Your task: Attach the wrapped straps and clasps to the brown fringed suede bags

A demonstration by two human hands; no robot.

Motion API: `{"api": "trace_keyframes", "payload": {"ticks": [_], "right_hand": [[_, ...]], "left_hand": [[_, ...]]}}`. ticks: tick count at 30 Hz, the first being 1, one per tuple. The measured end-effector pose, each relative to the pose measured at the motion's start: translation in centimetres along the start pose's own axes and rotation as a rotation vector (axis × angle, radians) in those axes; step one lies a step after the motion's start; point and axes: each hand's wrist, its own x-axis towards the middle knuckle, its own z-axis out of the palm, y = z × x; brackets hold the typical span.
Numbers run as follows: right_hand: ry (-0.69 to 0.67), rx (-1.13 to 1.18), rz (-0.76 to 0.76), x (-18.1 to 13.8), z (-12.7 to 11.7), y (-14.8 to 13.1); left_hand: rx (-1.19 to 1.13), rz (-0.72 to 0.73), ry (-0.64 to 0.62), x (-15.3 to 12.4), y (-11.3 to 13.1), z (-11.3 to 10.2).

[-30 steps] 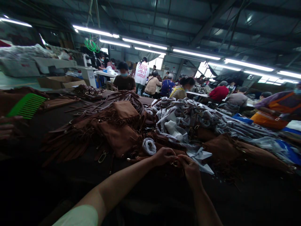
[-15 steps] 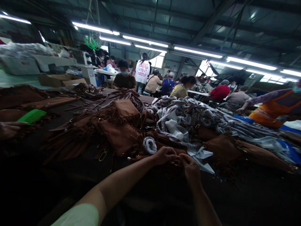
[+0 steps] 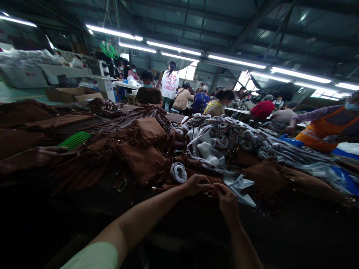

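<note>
My left hand is closed in a pinch at the front of the pile. My right hand pinches right beside it, its fingertips meeting those of the left. What they grip is small and mostly hidden; a gold-coloured metal ring glints just below the fingertips. Behind my left hand lies a plastic-wrapped roll. A crumpled clear plastic wrapper is close to my right hand. To the left, a brown fringed bag rests among dark straps and metal clasps.
From the left, another person's hand holds a green comb over the brown fringes. Plastic-wrapped straps are heaped behind. More brown bags lie to the right. A person in an orange apron reaches in at far right.
The other person's hand with the green comb has moved to the right, over the fringes. My two hands have stayed almost still.
</note>
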Motion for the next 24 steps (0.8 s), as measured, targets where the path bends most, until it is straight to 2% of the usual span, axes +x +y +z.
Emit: {"api": "trace_keyframes", "payload": {"ticks": [5,13,17,24], "right_hand": [[0.042,-0.143,-0.116,-0.3,0.1,-0.3],[0.007,-0.208,-0.165,-0.5,0.8,0.0],[0.008,-0.256,-0.229,-0.4,0.8,-0.2],[-0.027,-0.237,-0.241,-0.7,0.7,-0.6]], "left_hand": [[-0.002,-0.017,0.009,0.1,-0.2,0.0],[-0.051,-0.065,-0.011,0.6,-1.6,-0.2],[-0.066,-0.102,-0.006,0.5,-1.4,-0.1],[-0.094,-0.119,-0.043,0.5,-0.9,-0.5]]}}
